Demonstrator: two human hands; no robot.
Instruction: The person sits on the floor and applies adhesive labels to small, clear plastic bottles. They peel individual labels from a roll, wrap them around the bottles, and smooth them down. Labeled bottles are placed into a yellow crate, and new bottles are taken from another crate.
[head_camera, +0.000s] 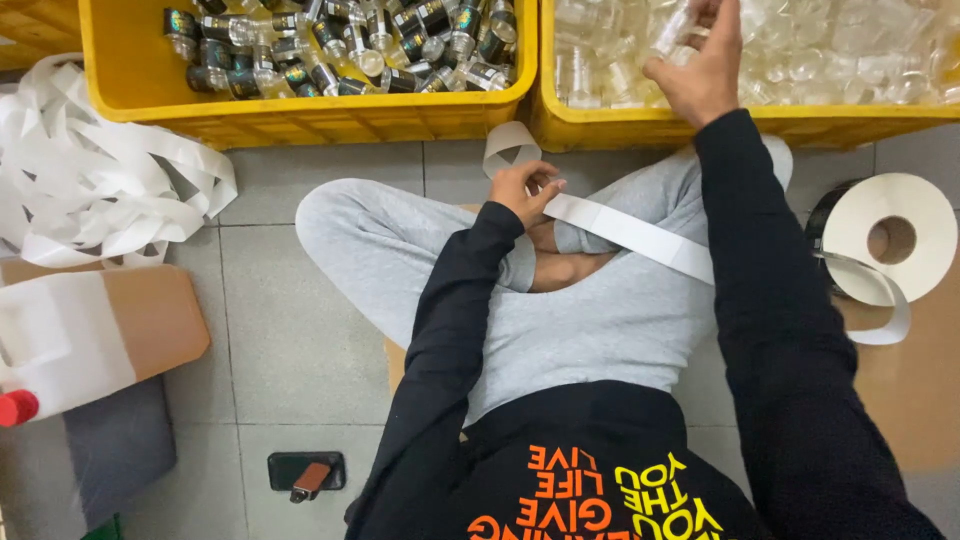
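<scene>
Fingers (545, 185) of left hand (522, 190) pinch label strip (630, 232) | right hand (700, 75) grips clear bottle (668, 35)

Two yellow plastic crates (300, 120) fill the top of the frame. A white paper label strip (630, 232) crosses grey trousers (600, 330) at centre. At lower left a white plastic jug (70, 340) has a red cap (17, 407). The floor tiles (290, 350) are pale grey.

Packing workshop floor — yellow crates (300, 125) of bottles (340, 45).
</scene>
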